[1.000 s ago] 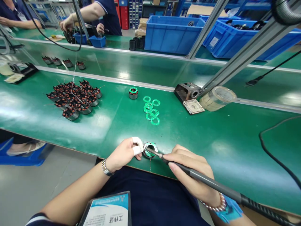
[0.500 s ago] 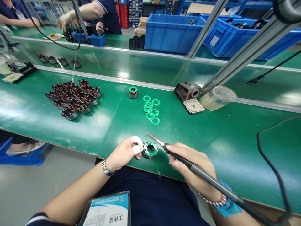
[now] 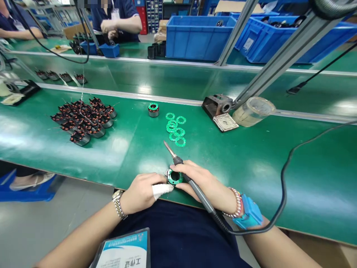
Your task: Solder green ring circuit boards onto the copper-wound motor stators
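Head view, looking forward and down over a green-topped assembly bench [image 3: 251,167]:

- Left hand [image 3: 141,193]: the forearm comes in from the lower left, and the wrist is low, near the bench's near edge. The fingers curl inward and close on the part's left side. One finger wears a white bandage [image 3: 161,190]. A metal wristwatch [image 3: 118,204] sits on the wrist.
- Right hand [image 3: 200,182]: the forearm comes in from the lower right, and the hand lies nearly flat. It grips a soldering iron [image 3: 198,193] between thumb and fingers, narrowly, as a pen is held. The iron's metal tip [image 3: 169,149] points up and forward, clear of the part.
- Right wrist: it carries a beaded bracelet [image 3: 237,203] and a blue wrist strap [image 3: 249,213]. The iron's black cord [image 3: 283,186] trails off to the right.
- Workpiece: a wound stator [image 3: 167,177] with a green ring on top lies on the bench, its central bore facing upward. It sits between both hands, touched by the left fingers, with the right fingers resting against its upper right edge.
- Bench ahead: loose green rings [image 3: 175,128] lie beyond the hands. Beside them stands a single ringed stator [image 3: 153,109], and further left lies a heap of copper-wound stators [image 3: 83,119].
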Demonstrator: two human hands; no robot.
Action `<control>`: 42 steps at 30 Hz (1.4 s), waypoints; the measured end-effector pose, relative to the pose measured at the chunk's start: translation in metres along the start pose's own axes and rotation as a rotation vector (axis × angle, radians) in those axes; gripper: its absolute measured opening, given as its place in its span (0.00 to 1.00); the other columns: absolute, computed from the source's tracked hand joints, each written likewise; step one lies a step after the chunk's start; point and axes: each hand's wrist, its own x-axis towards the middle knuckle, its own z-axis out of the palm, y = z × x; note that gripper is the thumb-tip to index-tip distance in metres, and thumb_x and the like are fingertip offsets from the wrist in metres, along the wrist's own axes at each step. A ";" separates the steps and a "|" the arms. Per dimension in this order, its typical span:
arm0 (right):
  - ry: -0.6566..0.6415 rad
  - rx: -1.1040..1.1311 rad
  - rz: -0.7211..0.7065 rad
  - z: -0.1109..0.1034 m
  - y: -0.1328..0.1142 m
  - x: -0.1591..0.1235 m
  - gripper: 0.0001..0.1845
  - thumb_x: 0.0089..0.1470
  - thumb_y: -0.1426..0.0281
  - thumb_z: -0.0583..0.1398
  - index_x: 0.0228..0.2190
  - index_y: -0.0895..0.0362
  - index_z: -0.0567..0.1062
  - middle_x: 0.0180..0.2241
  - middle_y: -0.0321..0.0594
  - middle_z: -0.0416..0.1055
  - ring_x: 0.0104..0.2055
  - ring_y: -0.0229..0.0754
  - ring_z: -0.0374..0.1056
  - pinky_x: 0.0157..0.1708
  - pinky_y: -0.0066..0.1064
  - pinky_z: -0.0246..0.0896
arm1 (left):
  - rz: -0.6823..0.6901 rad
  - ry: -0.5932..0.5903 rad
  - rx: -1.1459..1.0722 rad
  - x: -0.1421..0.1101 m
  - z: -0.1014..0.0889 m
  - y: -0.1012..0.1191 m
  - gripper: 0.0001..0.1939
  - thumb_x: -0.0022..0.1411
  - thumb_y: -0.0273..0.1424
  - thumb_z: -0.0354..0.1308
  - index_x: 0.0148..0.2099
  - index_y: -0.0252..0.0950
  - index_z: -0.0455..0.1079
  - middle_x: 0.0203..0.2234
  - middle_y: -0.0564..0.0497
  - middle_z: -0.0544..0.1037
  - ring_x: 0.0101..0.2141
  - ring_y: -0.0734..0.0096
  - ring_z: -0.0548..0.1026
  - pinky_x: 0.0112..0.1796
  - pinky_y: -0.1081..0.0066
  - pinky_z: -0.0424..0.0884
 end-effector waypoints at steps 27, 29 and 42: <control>0.331 -0.071 0.074 0.031 -0.018 0.011 0.14 0.53 0.80 0.52 0.42 0.56 0.63 0.29 0.39 0.66 0.30 0.40 0.62 0.30 0.32 0.64 | -0.849 0.072 -0.834 0.025 -0.002 0.018 0.08 0.50 0.32 0.57 0.25 0.34 0.64 0.18 0.55 0.68 0.22 0.76 0.66 0.28 0.74 0.64; 0.354 -0.072 0.088 0.030 -0.021 0.009 0.14 0.52 0.80 0.52 0.42 0.56 0.64 0.29 0.39 0.66 0.30 0.40 0.62 0.30 0.32 0.64 | -0.847 0.062 -0.825 0.025 -0.001 0.019 0.09 0.51 0.33 0.56 0.25 0.34 0.63 0.17 0.55 0.68 0.21 0.76 0.66 0.28 0.74 0.64; 0.364 -0.039 0.014 -0.011 -0.042 -0.019 0.16 0.51 0.79 0.57 0.43 0.58 0.70 0.24 0.39 0.66 0.26 0.39 0.62 0.26 0.31 0.62 | -0.861 0.044 -0.798 0.026 -0.004 0.018 0.07 0.50 0.30 0.54 0.23 0.34 0.64 0.17 0.54 0.70 0.23 0.74 0.69 0.30 0.73 0.65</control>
